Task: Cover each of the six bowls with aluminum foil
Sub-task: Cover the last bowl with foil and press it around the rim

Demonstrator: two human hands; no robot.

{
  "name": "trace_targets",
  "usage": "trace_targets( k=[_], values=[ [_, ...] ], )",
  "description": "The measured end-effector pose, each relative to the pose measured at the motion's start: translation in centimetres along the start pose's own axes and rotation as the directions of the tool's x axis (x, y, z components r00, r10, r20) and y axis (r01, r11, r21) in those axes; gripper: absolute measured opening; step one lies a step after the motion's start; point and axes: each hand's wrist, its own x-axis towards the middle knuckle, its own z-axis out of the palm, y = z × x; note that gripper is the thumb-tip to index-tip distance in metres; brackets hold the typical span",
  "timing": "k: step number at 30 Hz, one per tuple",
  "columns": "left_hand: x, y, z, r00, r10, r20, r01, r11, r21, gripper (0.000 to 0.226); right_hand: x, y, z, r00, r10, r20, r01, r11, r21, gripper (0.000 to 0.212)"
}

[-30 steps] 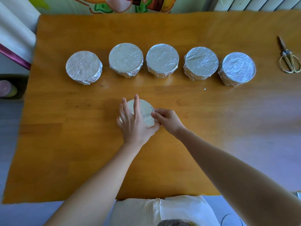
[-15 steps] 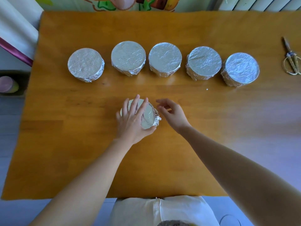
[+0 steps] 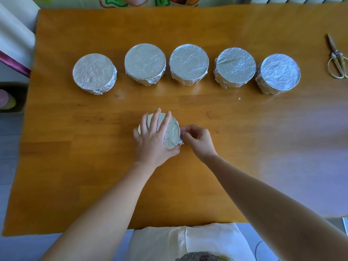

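Note:
A foil-covered bowl [image 3: 172, 133] stands in the middle of the wooden table [image 3: 75, 166]. My left hand [image 3: 152, 140] lies flat on its foil top, fingers spread, thumb against the near side. My right hand [image 3: 197, 140] is at the bowl's right side, fingers curled and pinching the crumpled foil edge there. Behind it runs a row of several bowls wrapped in foil, from the leftmost bowl [image 3: 94, 73] to the rightmost bowl [image 3: 279, 73].
Gold-handled scissors [image 3: 337, 59] lie at the table's far right edge. A white curtain with a purple tie [image 3: 13, 61] hangs off the left side. The table's near edge is close to my body.
My right hand, which had lifted away with fingers loose half a second ago, has come back to the bowl's right side and pinches the foil. My left hand stays on top.

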Motion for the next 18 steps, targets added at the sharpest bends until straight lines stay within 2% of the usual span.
trace_targets(
  k=[2, 5, 13, 18],
  values=[
    [0.0, 0.0, 0.0, 1.0, -0.001, 0.005, 0.001, 1.0, 0.006, 0.107, -0.4, 0.3, -0.1, 1.0, 0.001, 0.026, -0.003, 0.998, 0.067, 0.016],
    [0.0, 0.1, 0.1, 1.0, -0.004, -0.007, 0.004, 1.0, 0.017, 0.105, -0.3, 0.4, -0.1, 0.999, -0.012, 0.041, 0.009, 0.998, 0.06, 0.017],
    [-0.1, 0.0, 0.1, 1.0, -0.003, -0.015, 0.003, 1.0, 0.023, 0.105, -0.3, 0.4, 0.8, 0.998, -0.033, -0.057, 0.036, 0.999, 0.036, 0.018],
    [0.0, 0.2, 0.1, 1.0, -0.024, -0.015, 0.025, 1.0, 0.019, 0.106, -0.3, 0.4, 1.5, 0.997, 0.01, -0.077, -0.006, 0.998, 0.055, 0.014]
  ],
)
